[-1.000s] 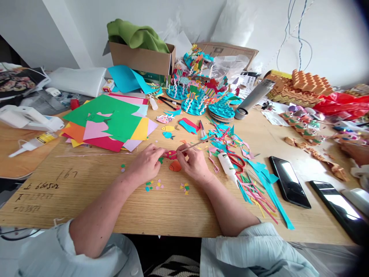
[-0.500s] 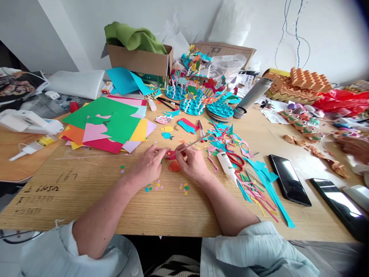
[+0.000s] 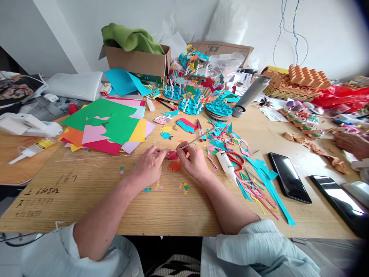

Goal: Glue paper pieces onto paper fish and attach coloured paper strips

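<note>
My left hand (image 3: 149, 166) rests on the wooden table (image 3: 173, 204) with its fingers closed on a small red paper fish (image 3: 172, 155). My right hand (image 3: 193, 161) pinches a thin wooden stick (image 3: 193, 141) whose tip touches that red fish. An orange paper fish (image 3: 174, 166) lies just below, between both hands. Tiny coloured paper dots (image 3: 155, 187) are scattered in front of my wrists.
A stack of coloured paper sheets (image 3: 106, 127) lies at the left. Paper strips (image 3: 253, 184), red scissors (image 3: 235, 159) and a glue bottle (image 3: 225, 163) lie right of my hands. Two phones (image 3: 289, 177) lie farther right. Another person's hand (image 3: 350, 143) works at the right edge. Blue paper craft discs (image 3: 196, 104) stand behind.
Both hands stay on the red fish; the stick's tip has shifted slightly. The other person's hand has come further into view at the right edge.
</note>
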Demonstrator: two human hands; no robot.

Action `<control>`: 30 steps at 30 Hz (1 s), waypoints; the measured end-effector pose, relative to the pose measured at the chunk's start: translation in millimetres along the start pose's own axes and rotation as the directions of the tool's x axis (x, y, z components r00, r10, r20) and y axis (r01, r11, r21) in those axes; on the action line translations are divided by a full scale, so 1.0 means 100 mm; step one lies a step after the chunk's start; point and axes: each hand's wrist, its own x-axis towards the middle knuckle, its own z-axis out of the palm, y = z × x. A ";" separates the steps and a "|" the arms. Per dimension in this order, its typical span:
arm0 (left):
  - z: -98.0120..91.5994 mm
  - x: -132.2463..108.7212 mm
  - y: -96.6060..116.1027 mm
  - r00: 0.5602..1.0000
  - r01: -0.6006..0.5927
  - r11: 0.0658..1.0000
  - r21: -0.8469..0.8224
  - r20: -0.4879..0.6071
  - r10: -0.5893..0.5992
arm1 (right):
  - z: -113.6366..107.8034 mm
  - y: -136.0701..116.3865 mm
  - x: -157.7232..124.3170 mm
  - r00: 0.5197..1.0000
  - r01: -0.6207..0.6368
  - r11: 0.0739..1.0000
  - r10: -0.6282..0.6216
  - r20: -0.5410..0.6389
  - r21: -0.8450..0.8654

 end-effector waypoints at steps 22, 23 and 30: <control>0.02 -0.02 -0.06 0.999 0.031 1.000 0.005 -0.026 -0.031 | 0.02 -0.01 -0.01 0.999 0.043 0.999 -0.043 0.020 -0.008; 0.02 -0.02 -0.06 0.999 0.036 0.999 0.013 -0.019 -0.036 | 0.02 -0.01 -0.01 0.999 0.042 0.999 -0.042 0.021 -0.006; 0.02 -0.02 -0.05 0.999 0.038 0.998 0.051 -0.031 -0.037 | 0.02 -0.02 -0.01 0.999 0.050 0.999 -0.050 0.022 -0.010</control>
